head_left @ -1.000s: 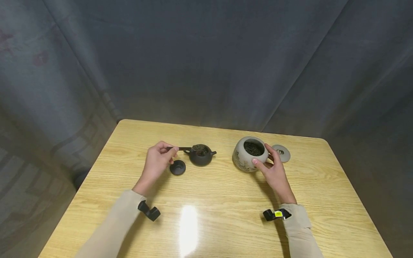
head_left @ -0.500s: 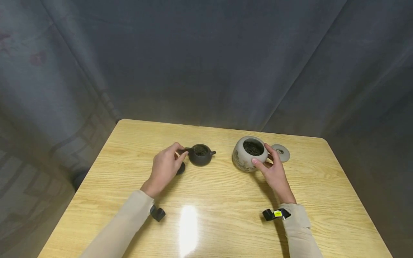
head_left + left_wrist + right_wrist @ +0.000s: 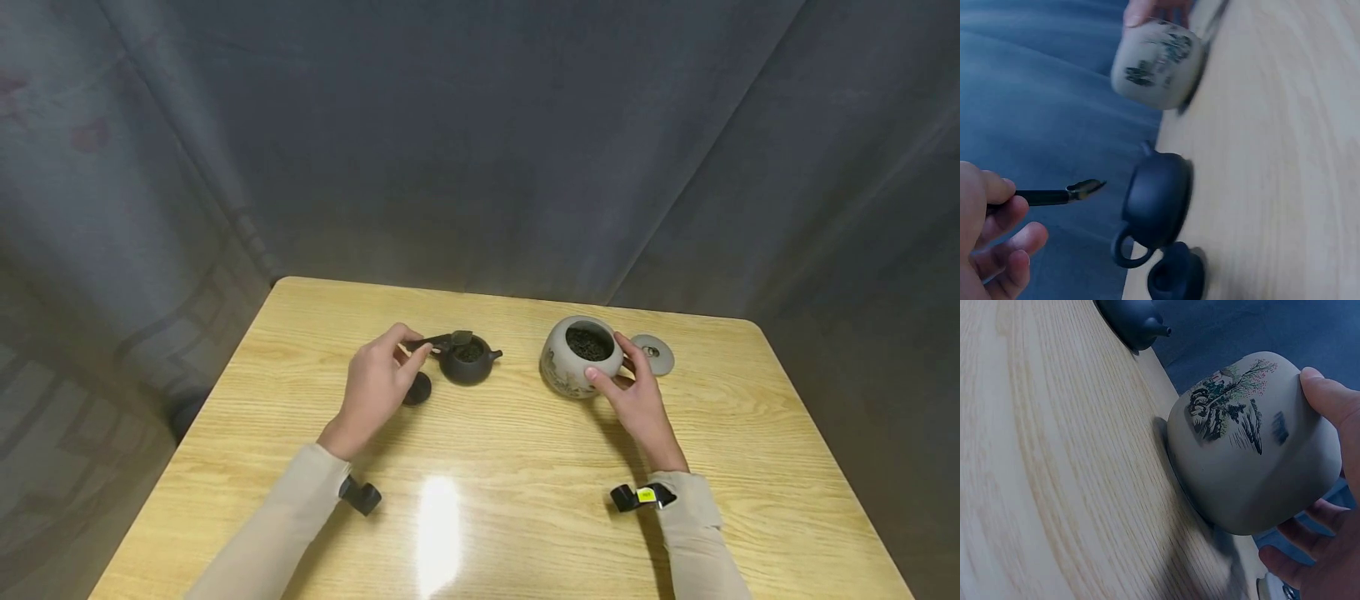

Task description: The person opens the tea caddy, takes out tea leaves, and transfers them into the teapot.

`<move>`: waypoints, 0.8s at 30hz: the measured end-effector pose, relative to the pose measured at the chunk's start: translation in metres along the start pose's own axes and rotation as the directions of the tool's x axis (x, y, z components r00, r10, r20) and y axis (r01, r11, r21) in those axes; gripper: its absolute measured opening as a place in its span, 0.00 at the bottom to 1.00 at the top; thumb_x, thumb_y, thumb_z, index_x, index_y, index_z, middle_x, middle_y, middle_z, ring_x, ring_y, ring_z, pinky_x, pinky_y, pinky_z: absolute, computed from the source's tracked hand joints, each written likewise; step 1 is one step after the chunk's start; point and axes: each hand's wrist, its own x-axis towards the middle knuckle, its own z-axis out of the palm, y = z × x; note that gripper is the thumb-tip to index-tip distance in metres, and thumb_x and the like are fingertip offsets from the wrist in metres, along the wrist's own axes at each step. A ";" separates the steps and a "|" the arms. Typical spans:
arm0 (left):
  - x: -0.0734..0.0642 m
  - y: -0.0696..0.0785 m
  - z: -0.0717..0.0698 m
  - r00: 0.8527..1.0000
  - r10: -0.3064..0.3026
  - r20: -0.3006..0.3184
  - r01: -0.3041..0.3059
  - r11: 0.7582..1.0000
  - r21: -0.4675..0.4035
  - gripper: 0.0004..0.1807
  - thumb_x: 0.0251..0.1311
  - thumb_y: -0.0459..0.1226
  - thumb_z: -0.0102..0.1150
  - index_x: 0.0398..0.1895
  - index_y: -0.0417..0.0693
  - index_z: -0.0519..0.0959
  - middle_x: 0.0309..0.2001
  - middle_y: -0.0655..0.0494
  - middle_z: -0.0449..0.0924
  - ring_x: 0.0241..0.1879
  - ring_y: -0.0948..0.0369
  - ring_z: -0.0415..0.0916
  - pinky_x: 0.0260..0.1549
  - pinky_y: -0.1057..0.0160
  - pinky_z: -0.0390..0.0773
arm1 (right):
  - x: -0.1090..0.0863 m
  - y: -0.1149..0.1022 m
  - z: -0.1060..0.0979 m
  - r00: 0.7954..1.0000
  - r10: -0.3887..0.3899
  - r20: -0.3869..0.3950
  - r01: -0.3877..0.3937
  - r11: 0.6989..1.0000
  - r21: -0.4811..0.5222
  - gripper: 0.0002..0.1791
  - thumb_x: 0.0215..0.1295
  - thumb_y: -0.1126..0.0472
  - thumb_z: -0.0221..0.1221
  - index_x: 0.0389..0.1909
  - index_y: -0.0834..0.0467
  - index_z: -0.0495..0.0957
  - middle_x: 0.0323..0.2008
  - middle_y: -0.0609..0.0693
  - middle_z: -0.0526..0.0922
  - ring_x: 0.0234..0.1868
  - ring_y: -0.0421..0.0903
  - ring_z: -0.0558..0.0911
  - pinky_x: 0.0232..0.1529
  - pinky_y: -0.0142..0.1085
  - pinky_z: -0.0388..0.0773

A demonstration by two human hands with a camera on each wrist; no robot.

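My left hand [image 3: 375, 379] pinches the dark handle of a tea scoop [image 3: 461, 337] between thumb and fingers. The scoop's head is over the opening of a small dark teapot [image 3: 465, 373], which stands upright and contains tea leaves [image 3: 471, 353]. In the left wrist view the scoop [image 3: 1047, 197] lies across, clear of the teapot [image 3: 1159, 199]. My right hand [image 3: 643, 408] grips a grey tea jar [image 3: 558, 364] by its right side, thumb at the front of the rim. This jar leans to the left, dark leaves visible inside; a painted landscape decorates its wall [image 3: 1247, 481].
The teapot's dark lid [image 3: 420, 390] lies on the wooden table [image 3: 510, 467], partly behind my left hand. To the right of the jar rests its grey lid [image 3: 662, 360]. A dark curtain [image 3: 465, 150] hangs behind the table.
The scoop, heaped with leaves a second ago, tipped over the teapot as my left hand moved right. Now it is lifted slightly back and no heap shows. My right hand and the jar stayed put.
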 end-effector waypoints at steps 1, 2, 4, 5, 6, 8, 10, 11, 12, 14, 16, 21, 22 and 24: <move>0.001 0.000 -0.003 1.000 -0.028 -0.001 0.028 0.999 -0.030 0.08 0.71 0.40 0.69 0.45 0.46 0.84 0.37 0.51 0.90 0.28 0.59 0.81 0.23 0.67 0.73 | 0.000 0.000 0.000 1.000 0.001 0.000 -0.001 1.000 0.000 0.48 0.74 0.52 0.68 0.86 0.51 0.51 0.83 0.57 0.58 0.80 0.57 0.64 0.61 0.20 0.68; 0.001 0.000 -0.005 0.999 -0.051 -0.003 0.051 0.997 -0.055 0.08 0.72 0.41 0.69 0.44 0.47 0.84 0.37 0.51 0.90 0.29 0.58 0.82 0.23 0.68 0.74 | 0.000 0.000 0.000 1.000 0.002 0.001 -0.002 1.000 0.000 0.48 0.74 0.52 0.68 0.86 0.51 0.51 0.83 0.57 0.58 0.80 0.57 0.64 0.61 0.21 0.68; 0.002 0.000 -0.010 0.996 -0.086 -0.008 0.084 0.992 -0.097 0.08 0.72 0.42 0.68 0.43 0.47 0.84 0.37 0.51 0.91 0.30 0.57 0.82 0.24 0.68 0.74 | 0.000 0.000 0.000 1.000 0.003 0.003 -0.003 1.000 -0.002 0.48 0.74 0.51 0.68 0.86 0.50 0.51 0.83 0.57 0.58 0.80 0.57 0.64 0.62 0.21 0.68; 0.002 0.000 -0.012 0.995 -0.097 -0.012 0.095 0.989 -0.114 0.08 0.73 0.43 0.68 0.42 0.47 0.84 0.36 0.51 0.90 0.31 0.57 0.82 0.25 0.68 0.75 | 0.000 0.000 0.000 1.000 0.005 0.003 -0.005 1.000 -0.002 0.48 0.74 0.51 0.67 0.87 0.50 0.51 0.83 0.57 0.58 0.80 0.57 0.64 0.62 0.22 0.68; 0.002 -0.001 -0.014 0.994 -0.106 -0.014 0.103 0.987 -0.126 0.09 0.73 0.43 0.68 0.41 0.48 0.84 0.34 0.52 0.90 0.31 0.58 0.82 0.25 0.68 0.75 | 0.000 0.000 0.000 1.000 0.005 0.004 -0.005 1.000 -0.004 0.48 0.74 0.51 0.67 0.87 0.50 0.51 0.83 0.57 0.57 0.80 0.57 0.64 0.63 0.23 0.68; 0.001 -0.003 -0.018 0.993 -0.114 -0.018 0.111 0.983 -0.143 0.09 0.74 0.44 0.67 0.40 0.48 0.84 0.32 0.53 0.89 0.30 0.58 0.81 0.27 0.68 0.76 | 0.000 -0.001 0.000 1.000 0.007 0.005 -0.007 1.000 -0.002 0.48 0.74 0.51 0.67 0.87 0.50 0.51 0.83 0.57 0.57 0.80 0.58 0.64 0.62 0.22 0.68; -0.001 -0.006 -0.021 0.993 -0.119 -0.026 0.114 0.982 -0.152 0.10 0.75 0.44 0.66 0.39 0.48 0.84 0.30 0.54 0.88 0.29 0.60 0.80 0.28 0.69 0.76 | 0.000 -0.001 0.000 1.000 0.010 0.006 -0.010 1.000 0.001 0.48 0.74 0.51 0.67 0.87 0.50 0.51 0.84 0.57 0.57 0.80 0.58 0.64 0.61 0.21 0.68; -0.001 -0.007 -0.023 0.992 -0.121 -0.030 0.115 0.982 -0.152 0.10 0.75 0.44 0.65 0.38 0.48 0.84 0.29 0.54 0.87 0.28 0.60 0.80 0.28 0.69 0.76 | 0.000 -0.001 0.000 1.000 0.011 0.007 -0.011 1.000 0.002 0.49 0.74 0.51 0.67 0.87 0.49 0.50 0.84 0.56 0.57 0.80 0.57 0.64 0.62 0.22 0.68; -0.003 -0.009 -0.024 0.992 -0.125 -0.032 0.119 0.981 -0.153 0.11 0.76 0.44 0.64 0.38 0.48 0.83 0.28 0.54 0.87 0.28 0.60 0.79 0.28 0.69 0.76 | 0.000 -0.002 -0.001 1.000 0.010 0.006 -0.011 1.000 0.003 0.49 0.74 0.51 0.67 0.87 0.50 0.50 0.84 0.57 0.57 0.80 0.58 0.64 0.63 0.24 0.69; -0.004 -0.013 -0.026 0.990 -0.135 -0.037 0.128 0.980 -0.154 0.12 0.76 0.45 0.63 0.37 0.47 0.83 0.28 0.53 0.86 0.26 0.60 0.79 0.27 0.69 0.76 | 0.000 -0.002 -0.001 1.000 0.011 0.006 -0.011 1.000 0.008 0.49 0.74 0.51 0.68 0.87 0.49 0.50 0.84 0.56 0.57 0.80 0.57 0.64 0.67 0.31 0.70; -0.006 -0.018 -0.028 0.987 -0.154 -0.045 0.145 0.978 -0.150 0.12 0.77 0.45 0.63 0.37 0.47 0.83 0.27 0.53 0.86 0.25 0.61 0.79 0.27 0.69 0.75 | 0.000 -0.001 -0.001 1.000 0.009 0.004 -0.009 1.000 0.012 0.49 0.74 0.51 0.68 0.87 0.50 0.50 0.84 0.56 0.57 0.80 0.57 0.64 0.71 0.41 0.70; -0.012 -0.032 -0.035 0.980 -0.187 -0.072 0.176 0.975 -0.133 0.14 0.78 0.46 0.61 0.38 0.47 0.83 0.26 0.50 0.85 0.23 0.66 0.77 0.24 0.68 0.73 | -0.001 -0.001 0.000 1.000 0.001 0.004 -0.001 1.000 0.017 0.49 0.74 0.52 0.68 0.87 0.51 0.50 0.84 0.57 0.57 0.80 0.58 0.63 0.73 0.51 0.68; -0.013 -0.035 -0.037 0.979 -0.187 -0.080 0.176 0.977 -0.122 0.14 0.78 0.46 0.60 0.37 0.46 0.82 0.26 0.50 0.84 0.22 0.66 0.77 0.23 0.68 0.73 | -0.001 -0.001 0.000 1.000 0.001 0.004 -0.001 1.000 0.016 0.49 0.74 0.52 0.68 0.87 0.51 0.50 0.84 0.57 0.57 0.81 0.58 0.63 0.73 0.49 0.69; -0.016 -0.042 -0.039 0.977 -0.192 -0.097 0.182 0.978 -0.101 0.15 0.79 0.47 0.59 0.37 0.46 0.82 0.25 0.50 0.84 0.22 0.66 0.76 0.23 0.67 0.73 | -0.001 -0.001 0.000 1.000 0.002 0.006 -0.002 1.000 0.013 0.49 0.74 0.51 0.67 0.87 0.51 0.50 0.84 0.57 0.57 0.81 0.57 0.63 0.71 0.42 0.69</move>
